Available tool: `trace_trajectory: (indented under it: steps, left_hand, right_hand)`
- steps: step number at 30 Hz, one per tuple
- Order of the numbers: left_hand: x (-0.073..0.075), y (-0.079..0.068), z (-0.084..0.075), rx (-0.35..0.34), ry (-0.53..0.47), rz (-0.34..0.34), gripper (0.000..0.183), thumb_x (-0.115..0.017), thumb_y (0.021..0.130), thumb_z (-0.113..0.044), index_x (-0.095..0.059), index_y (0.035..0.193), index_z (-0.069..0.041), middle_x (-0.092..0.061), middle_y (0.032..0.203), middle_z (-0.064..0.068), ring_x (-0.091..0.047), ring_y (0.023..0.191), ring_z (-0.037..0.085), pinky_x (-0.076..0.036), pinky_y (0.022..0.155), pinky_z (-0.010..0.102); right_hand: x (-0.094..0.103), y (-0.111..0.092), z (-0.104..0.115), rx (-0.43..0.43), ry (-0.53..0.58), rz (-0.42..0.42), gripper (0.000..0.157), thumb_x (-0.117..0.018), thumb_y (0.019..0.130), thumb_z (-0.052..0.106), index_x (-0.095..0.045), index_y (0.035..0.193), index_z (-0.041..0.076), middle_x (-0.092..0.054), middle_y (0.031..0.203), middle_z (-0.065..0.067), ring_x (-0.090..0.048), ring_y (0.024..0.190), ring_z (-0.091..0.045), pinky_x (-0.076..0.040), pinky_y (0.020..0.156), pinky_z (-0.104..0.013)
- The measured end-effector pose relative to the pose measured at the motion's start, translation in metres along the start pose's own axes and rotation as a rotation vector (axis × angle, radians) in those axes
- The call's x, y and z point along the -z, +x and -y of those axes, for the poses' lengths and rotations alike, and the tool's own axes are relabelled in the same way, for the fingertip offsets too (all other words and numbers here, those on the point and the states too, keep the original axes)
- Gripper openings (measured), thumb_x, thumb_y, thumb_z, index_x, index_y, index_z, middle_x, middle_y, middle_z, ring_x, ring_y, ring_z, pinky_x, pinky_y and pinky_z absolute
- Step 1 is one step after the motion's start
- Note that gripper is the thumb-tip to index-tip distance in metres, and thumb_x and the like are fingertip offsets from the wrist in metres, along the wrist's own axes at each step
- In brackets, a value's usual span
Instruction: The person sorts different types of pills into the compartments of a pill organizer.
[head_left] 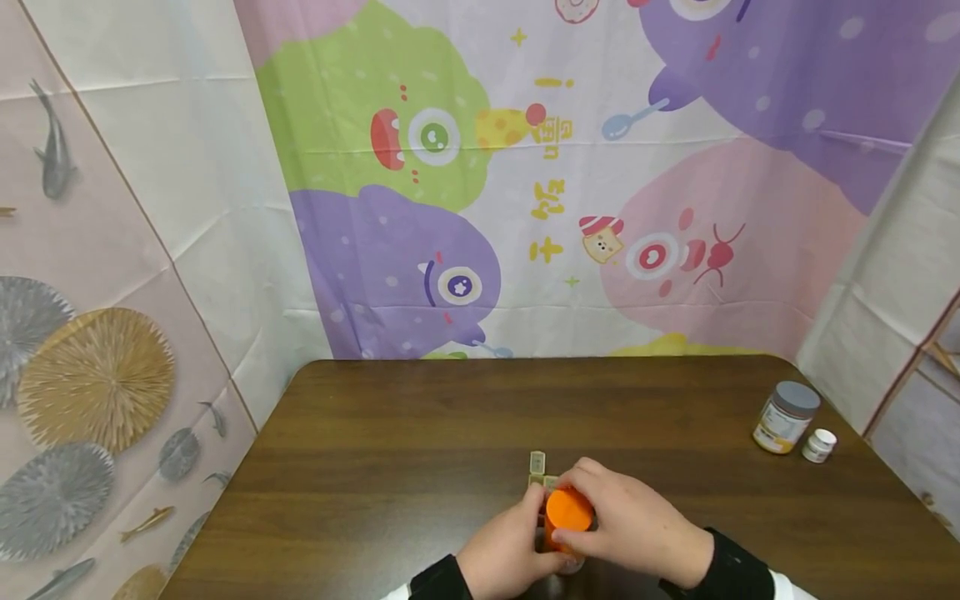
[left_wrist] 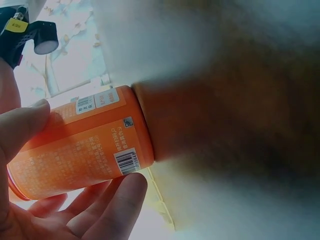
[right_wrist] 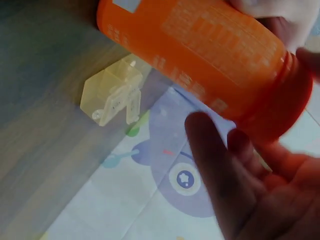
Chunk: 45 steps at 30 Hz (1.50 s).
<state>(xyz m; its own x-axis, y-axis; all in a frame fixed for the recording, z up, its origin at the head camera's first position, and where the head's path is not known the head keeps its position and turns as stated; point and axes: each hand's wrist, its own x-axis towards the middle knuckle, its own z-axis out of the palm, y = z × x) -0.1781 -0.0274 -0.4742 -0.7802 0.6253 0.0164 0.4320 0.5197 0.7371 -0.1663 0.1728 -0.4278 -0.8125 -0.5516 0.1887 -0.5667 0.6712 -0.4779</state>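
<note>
An orange pill bottle (left_wrist: 85, 150) with printed labels and barcodes stands near the front of the table. My left hand (head_left: 501, 546) grips its body, with the thumb on one side and the fingers on the other. My right hand (head_left: 648, 517) holds the orange cap (head_left: 568, 508) between thumb and fingers. In the right wrist view the cap (right_wrist: 285, 107) sits on the bottle. Just beyond the hands, a small translucent yellowish pill box (right_wrist: 107, 90) rests on the table with a lid flap raised. In the head view the hands partly hide that box.
A larger jar with a grey lid (head_left: 786, 417) stands at the table's right side. Beside it is a small white bottle (head_left: 819, 446). The brown wooden table (head_left: 405, 417) ends at a cartoon-printed curtain (head_left: 547, 317).
</note>
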Motion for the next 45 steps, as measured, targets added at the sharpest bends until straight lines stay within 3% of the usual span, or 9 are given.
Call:
trace_trajectory:
  steps: [4, 7, 13, 18, 26, 32, 36, 39, 45]
  left_hand:
    - [-0.001, 0.000, 0.000, 0.002, -0.003, -0.011, 0.053, -0.077, 0.080, -0.043, -0.044, 0.114, -0.018, -0.060, 0.097, -0.009, -0.056, 0.077, 0.003, -0.052, 0.073, 0.025]
    - [-0.002, 0.000, 0.001, 0.000, -0.001, -0.015, 0.054, -0.077, 0.080, -0.043, -0.043, 0.115, -0.018, -0.060, 0.096, -0.009, -0.056, 0.077, 0.004, -0.052, 0.073, 0.024]
    - [-0.001, 0.000, 0.002, -0.006, -0.011, 0.008, 0.061, -0.074, 0.083, -0.044, -0.041, 0.126, -0.017, -0.062, 0.114, -0.003, -0.057, 0.097, 0.004, -0.053, 0.082, 0.029]
    - [-0.001, -0.001, 0.001, -0.021, 0.014, 0.006, 0.067, -0.074, 0.083, -0.044, -0.038, 0.131, -0.015, -0.061, 0.120, 0.000, -0.056, 0.101, 0.004, -0.052, 0.085, 0.030]
    - [0.000, 0.000, -0.001, -0.011, 0.027, 0.001, 0.062, -0.075, 0.082, -0.043, -0.040, 0.126, -0.017, -0.062, 0.116, -0.002, -0.057, 0.098, 0.003, -0.053, 0.084, 0.030]
    - [0.000, -0.001, -0.002, 0.036, 0.015, 0.008, 0.054, -0.076, 0.081, -0.044, -0.044, 0.117, -0.019, -0.063, 0.107, -0.005, -0.058, 0.087, 0.002, -0.054, 0.078, 0.029]
    - [0.000, -0.002, -0.001, 0.035, 0.000, 0.005, 0.053, -0.076, 0.080, -0.043, -0.044, 0.114, -0.019, -0.063, 0.104, -0.006, -0.057, 0.082, 0.002, -0.053, 0.075, 0.028]
    - [0.000, -0.002, 0.000, 0.014, 0.002, -0.003, 0.054, -0.076, 0.081, -0.044, -0.043, 0.116, -0.019, -0.063, 0.103, -0.006, -0.057, 0.083, 0.002, -0.053, 0.075, 0.027]
    - [0.000, -0.003, 0.001, -0.017, 0.037, -0.003, 0.071, -0.073, 0.083, -0.046, -0.037, 0.134, -0.012, -0.061, 0.121, 0.001, -0.057, 0.101, 0.004, -0.052, 0.085, 0.030]
  right_hand:
    - [-0.006, 0.002, 0.004, -0.125, -0.062, -0.050, 0.047, -0.061, 0.081, 0.067, -0.055, 0.094, 0.022, -0.050, 0.078, 0.012, -0.046, 0.056, -0.002, -0.043, 0.049, -0.019]
    - [-0.007, 0.002, 0.005, -0.165, -0.073, -0.049, 0.051, -0.056, 0.082, 0.070, -0.055, 0.098, 0.022, -0.052, 0.081, 0.011, -0.046, 0.056, -0.002, -0.043, 0.048, -0.019]
    - [0.007, -0.001, 0.001, 0.037, 0.026, 0.073, 0.047, -0.063, 0.093, 0.032, -0.051, 0.136, 0.016, -0.052, 0.132, 0.003, -0.056, 0.095, -0.004, -0.054, 0.077, -0.030]
    - [0.018, -0.004, -0.001, 0.153, 0.018, 0.185, 0.057, -0.064, 0.088, 0.013, -0.047, 0.143, 0.016, -0.046, 0.142, -0.003, -0.049, 0.116, -0.009, -0.052, 0.085, -0.031]
    - [0.016, -0.001, -0.001, 0.088, 0.028, 0.182, 0.052, -0.067, 0.086, 0.021, -0.054, 0.136, 0.013, -0.053, 0.123, 0.004, -0.054, 0.083, -0.003, -0.051, 0.071, -0.021]
    - [0.008, -0.001, 0.000, 0.032, 0.003, 0.062, 0.043, -0.069, 0.087, 0.044, -0.061, 0.117, 0.014, -0.054, 0.101, 0.009, -0.053, 0.073, -0.002, -0.051, 0.065, -0.021]
    - [0.000, -0.003, 0.000, -0.048, -0.042, -0.020, 0.049, -0.063, 0.083, 0.063, -0.060, 0.104, 0.020, -0.052, 0.090, 0.012, -0.050, 0.065, -0.001, -0.048, 0.058, -0.019]
    - [-0.002, -0.003, 0.000, -0.048, -0.031, -0.012, 0.051, -0.063, 0.084, 0.061, -0.058, 0.115, 0.020, -0.056, 0.103, 0.011, -0.053, 0.072, 0.000, -0.051, 0.062, -0.021]
    - [0.007, -0.004, -0.003, 0.142, 0.032, 0.119, 0.060, -0.068, 0.089, 0.026, -0.044, 0.144, 0.021, -0.041, 0.144, 0.002, -0.051, 0.112, -0.006, -0.053, 0.085, -0.032]
